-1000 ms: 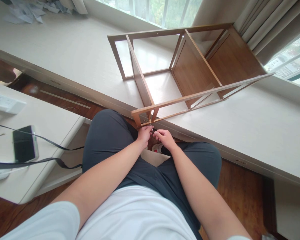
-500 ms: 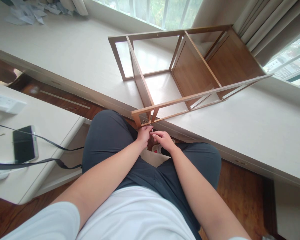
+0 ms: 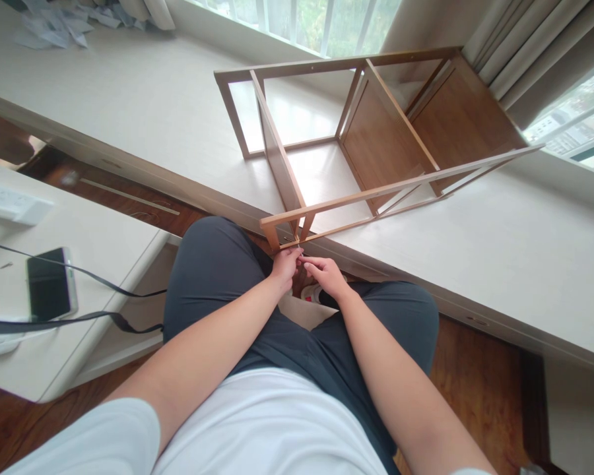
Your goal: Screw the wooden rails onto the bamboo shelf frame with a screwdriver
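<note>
Both your hands meet at the near corner of the wooden shelf frame (image 3: 356,132), which lies tipped on the pale window ledge (image 3: 499,257) so that corner overhangs your lap. Your left hand (image 3: 286,265) and right hand (image 3: 327,274) are curled, fingertips pinching something too small to identify against smooth slender bamboo-coloured rails.
</note>
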Tool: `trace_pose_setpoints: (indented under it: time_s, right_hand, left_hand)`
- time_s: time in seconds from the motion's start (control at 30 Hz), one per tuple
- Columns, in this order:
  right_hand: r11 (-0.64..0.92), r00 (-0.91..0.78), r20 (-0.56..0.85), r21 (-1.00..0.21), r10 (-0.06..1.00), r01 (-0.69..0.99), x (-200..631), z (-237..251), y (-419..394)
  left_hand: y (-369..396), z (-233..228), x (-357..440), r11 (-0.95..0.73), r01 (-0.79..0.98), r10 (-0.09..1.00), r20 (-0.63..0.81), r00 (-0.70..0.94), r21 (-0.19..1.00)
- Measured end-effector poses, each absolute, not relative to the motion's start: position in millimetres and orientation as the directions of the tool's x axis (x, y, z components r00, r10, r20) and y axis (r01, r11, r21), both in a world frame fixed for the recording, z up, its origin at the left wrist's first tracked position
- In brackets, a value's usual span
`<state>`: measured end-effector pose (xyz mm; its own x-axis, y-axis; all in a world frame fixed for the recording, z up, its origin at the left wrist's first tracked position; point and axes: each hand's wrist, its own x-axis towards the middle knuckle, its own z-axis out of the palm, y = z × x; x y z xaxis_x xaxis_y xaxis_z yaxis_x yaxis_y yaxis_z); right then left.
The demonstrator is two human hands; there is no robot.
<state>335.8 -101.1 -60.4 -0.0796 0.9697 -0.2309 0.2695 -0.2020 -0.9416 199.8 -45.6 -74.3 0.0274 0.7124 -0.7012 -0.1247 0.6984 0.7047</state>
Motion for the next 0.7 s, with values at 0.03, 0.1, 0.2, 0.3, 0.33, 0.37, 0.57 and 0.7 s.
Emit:
trace_pose_setpoints:
  time_s: [0.03,0.1,0.2,0.3,0.33,0.37,0.57,0.7]
  right_hand:
    - [-0.206,-0.079,-0.234,-0.942,0.969,0.264,335.8,-60.4,-101.2]
    - [-0.214,-0.08,-0.241,-0.944,0.967,0.252,335.5,-59.5,-101.2]
    - [-0.22,-0.082,-0.245,-0.947,0.966,0.235,335.0,-57.2,-100.8]
    - [-0.232,-0.056,-0.249,-0.949,0.967,0.214,334.5,-57.6,-100.0]
    - [-0.24,-0.045,-0.254,-0.948,0.966,0.211,334.4,-58.7,-99.7]
    - [-0.249,-0.035,-0.262,-0.945,0.965,0.211,334.4,-60.0,-99.4]
    - [-0.263,-0.014,-0.273,-0.939,0.962,0.223,333.9,-68.4,-98.8]
    - [-0.288,-0.001,-0.298,-0.925,0.955,0.247,333.2,-72.7,-99.4]
  left_hand:
    - [-45.6,-74.0,199.8,0.697,-0.124,0.714,-0.7,0.03,0.706]
    - [-45.6,-73.3,200.0,0.696,-0.126,0.715,-0.698,0.033,0.707]
    - [-45.6,-72.3,200.2,0.695,-0.124,0.717,-0.697,0.036,0.708]
    - [-45.7,-71.7,200.0,0.691,-0.123,0.72,-0.693,0.035,0.712]
    - [-45.7,-71.4,199.9,0.69,-0.124,0.722,-0.691,0.035,0.713]
    - [-45.7,-71.0,199.9,0.69,-0.126,0.721,-0.692,0.035,0.713]
    - [-45.8,-68.1,200.2,0.693,-0.137,0.717,-0.696,0.031,0.708]
    - [-45.7,-69.0,200.4,0.689,-0.137,0.722,-0.691,0.035,0.712]
